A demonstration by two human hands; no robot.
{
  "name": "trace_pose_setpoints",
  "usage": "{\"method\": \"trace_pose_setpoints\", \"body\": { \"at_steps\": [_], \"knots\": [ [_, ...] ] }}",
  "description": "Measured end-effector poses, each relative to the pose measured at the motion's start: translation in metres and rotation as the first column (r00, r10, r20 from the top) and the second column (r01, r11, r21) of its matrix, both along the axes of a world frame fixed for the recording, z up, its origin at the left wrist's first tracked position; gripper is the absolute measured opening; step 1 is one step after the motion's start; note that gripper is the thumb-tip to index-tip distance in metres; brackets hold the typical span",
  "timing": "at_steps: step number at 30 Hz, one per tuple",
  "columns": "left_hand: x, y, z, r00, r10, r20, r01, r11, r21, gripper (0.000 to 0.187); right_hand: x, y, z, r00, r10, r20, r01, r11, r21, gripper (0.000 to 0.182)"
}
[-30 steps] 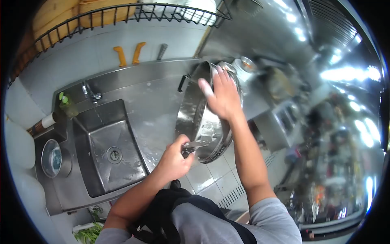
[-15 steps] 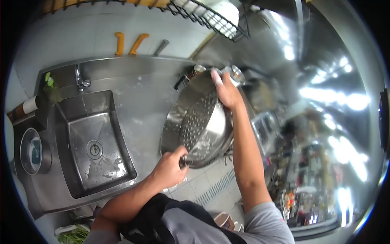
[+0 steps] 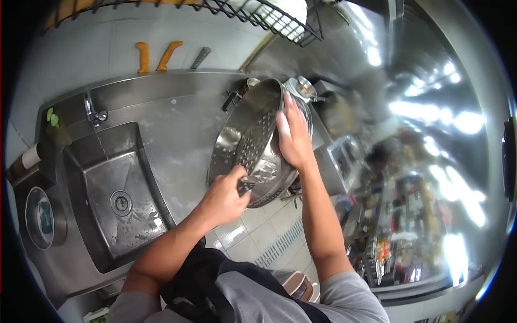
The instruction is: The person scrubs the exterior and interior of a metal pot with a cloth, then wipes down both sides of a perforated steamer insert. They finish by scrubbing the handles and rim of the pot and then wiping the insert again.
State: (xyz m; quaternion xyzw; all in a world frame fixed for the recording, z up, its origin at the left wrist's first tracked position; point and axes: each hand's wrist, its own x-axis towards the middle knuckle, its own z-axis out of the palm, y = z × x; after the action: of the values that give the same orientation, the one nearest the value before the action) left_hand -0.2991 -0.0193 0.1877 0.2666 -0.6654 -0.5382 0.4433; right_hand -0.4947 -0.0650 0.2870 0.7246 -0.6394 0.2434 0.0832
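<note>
A large stainless steel steamer pot [image 3: 229,141] with a perforated bottom is tilted over the front right edge of the counter. My left hand [image 3: 225,199] is closed around a handle at its near side. My right hand [image 3: 295,139] lies against the pot's far right part, fingers stretched out and thumb apart. Its palm side is hidden, as is whatever bears the pot's weight below.
A steel sink [image 3: 121,202] is at the left, under a tap [image 3: 96,114] with a thin stream. A round metal bowl [image 3: 44,218] stands farther left. Orange-handled tools [image 3: 141,56] hang behind the counter [image 3: 175,142]. Small pans [image 3: 306,86] stand behind the pot.
The pot has tilted further upright and shifted slightly left and up in view. My right hand has moved down along it, its fingers now straighter. My left hand keeps its grip.
</note>
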Motion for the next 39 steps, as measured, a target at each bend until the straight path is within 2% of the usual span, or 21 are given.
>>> {"method": "trace_pose_setpoints", "body": {
  "at_steps": [3, 5, 6, 8, 10, 12, 14, 17, 19, 20, 22, 23, 25, 26, 27, 28, 29, 32, 34, 36, 39],
  "knots": [
    [0.005, 0.001, -0.004, 1.0, -0.014, 0.004, 0.014, 0.999, 0.03, 0.018, 0.008, -0.005, -0.008, 0.992, -0.119, -0.031, 0.115, 0.987, -0.116, 0.041],
    [0.005, 0.0, -0.005, 1.0, 0.007, -0.013, -0.007, 0.999, 0.038, 0.017, 0.009, 0.016, -0.015, 0.996, 0.038, 0.082, -0.018, 0.971, -0.237, 0.029],
    [0.005, -0.002, -0.005, 1.0, 0.023, -0.016, -0.023, 0.999, 0.044, 0.017, 0.01, 0.024, -0.015, 0.999, 0.054, -0.006, -0.053, 0.958, -0.283, 0.027],
    [0.006, -0.008, -0.003, 1.0, 0.007, 0.028, -0.009, 0.998, 0.058, 0.017, 0.023, 0.039, -0.02, 0.991, -0.062, -0.123, 0.034, 0.976, -0.214, 0.034],
    [0.008, -0.017, 0.001, 1.0, 0.02, 0.018, -0.021, 0.998, 0.057, 0.018, 0.033, 0.057, -0.023, 0.985, -0.052, -0.164, 0.04, 0.996, -0.076, 0.043],
    [0.006, -0.024, 0.001, 1.0, 0.028, 0.008, -0.028, 0.999, 0.023, 0.02, 0.037, 0.067, -0.042, 0.973, -0.036, -0.228, 0.013, 0.994, -0.105, 0.047],
    [0.01, -0.026, -0.001, 1.0, -0.008, 0.021, 0.007, 1.0, 0.03, 0.02, 0.031, 0.069, -0.035, 0.956, -0.019, -0.292, 0.007, 0.999, -0.039, 0.051],
    [0.017, -0.032, -0.006, 0.996, -0.079, 0.045, 0.077, 0.996, 0.037, 0.022, 0.01, 0.037, -0.022, 0.933, 0.041, -0.358, -0.081, 0.992, -0.098, 0.051],
    [0.026, -0.037, -0.016, 0.991, -0.121, 0.058, 0.12, 0.992, 0.031, 0.023, -0.01, -0.002, -0.006, 0.961, 0.022, -0.276, -0.067, 0.986, -0.152, 0.043],
    [0.033, -0.041, -0.024, 0.987, -0.144, 0.068, 0.143, 0.989, 0.028, 0.023, -0.002, -0.019, 0.012, 0.995, -0.031, -0.092, 0.022, 0.995, -0.098, 0.03],
    [0.046, -0.049, -0.051, 0.992, -0.121, 0.042, 0.121, 0.993, 0.016, 0.021, -0.01, -0.046, 0.022, 0.993, -0.052, -0.107, 0.025, 0.971, -0.237, 0.021],
    [0.051, -0.054, -0.061, 0.998, -0.059, 0.028, 0.06, 0.998, -0.016, 0.021, -0.006, -0.046, 0.02, 0.992, -0.109, -0.066, 0.091, 0.97, -0.227, 0.019],
    [0.057, -0.06, -0.067, 0.997, 0.032, 0.074, -0.03, 0.999, -0.029, 0.021, 0.021, -0.037, 0.005, 0.983, -0.179, -0.049, 0.166, 0.965, -0.205, 0.023],
    [0.055, -0.058, -0.068, 0.996, 0.037, 0.076, -0.035, 0.999, -0.026, 0.021, 0.042, -0.02, -0.01, 0.993, -0.1, -0.068, 0.078, 0.96, -0.27, 0.031],
    [0.048, -0.054, -0.066, 1.0, 0.009, -0.003, -0.009, 1.0, -0.022, 0.022, 0.062, 0.003, -0.027, 0.947, -0.178, -0.269, 0.115, 0.965, -0.235, 0.048],
    [0.041, -0.048, -0.063, 0.996, -0.014, -0.087, 0.012, 1.0, -0.019, 0.022, 0.076, 0.023, -0.044, 0.958, -0.147, -0.246, 0.109, 0.981, -0.162, 0.061],
    [0.038, -0.042, -0.058, 0.997, -0.061, -0.046, 0.062, 0.998, 0.018, 0.023, 0.082, 0.037, -0.05, 0.934, -0.162, -0.319, 0.144, 0.986, -0.078, 0.064],
    [0.033, -0.032, -0.065, 0.993, -0.114, 0.015, 0.114, 0.993, -0.013, 0.023, 0.047, 0.014, -0.034, 0.926, -0.178, -0.334, 0.14, 0.981, -0.134, 0.06],
    [0.038, -0.025, -0.086, 0.994, -0.113, 0.006, 0.113, 0.993, -0.012, 0.023, 0.02, -0.028, -0.004, 0.959, -0.147, -0.242, 0.134, 0.988, -0.071, 0.057],
    [0.036, -0.028, -0.1, 0.988, -0.155, 0.017, 0.155, 0.988, -0.026, 0.022, -0.003, -0.067, 0.019, 0.995, -0.093, -0.046, 0.098, 0.99, 0.101, 0.056],
    [0.028, -0.043, -0.102, 0.997, -0.071, 0.015, 0.072, 0.994, -0.08, 0.023, 0.02, -0.053, -0.005, 0.956, -0.217, -0.196, 0.208, 0.976, -0.068, 0.065]
  ]
}}
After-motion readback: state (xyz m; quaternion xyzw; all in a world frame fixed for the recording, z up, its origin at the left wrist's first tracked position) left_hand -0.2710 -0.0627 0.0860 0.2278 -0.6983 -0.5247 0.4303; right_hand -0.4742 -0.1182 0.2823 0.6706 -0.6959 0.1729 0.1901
